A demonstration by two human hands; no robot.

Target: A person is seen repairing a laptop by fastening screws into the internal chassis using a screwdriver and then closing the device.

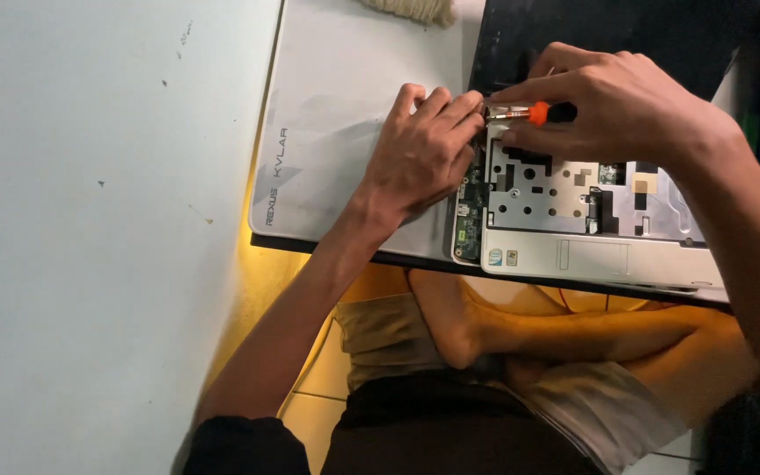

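Note:
An opened white laptop base point(591, 255) lies on a white mat, its metal inner frame and a green circuit strip point(468, 220) bare. My right hand point(609, 105) grips a small screwdriver point(529, 113) with an orange and black handle, held level and pointing left at the base's top left corner. My left hand point(424, 154) rests on the mat beside that corner, its fingertips touching the screwdriver's tip. What lies under the tip is hidden by the fingers.
The white mat point(336, 132) lies on a low dark-edged table, beside a pale wall or panel point(90, 220) on the left. A dark slab point(626, 31) sits behind the laptop. A cream tassel point(411, 9) lies at the top. My crossed legs point(521, 334) sit under the table's front edge.

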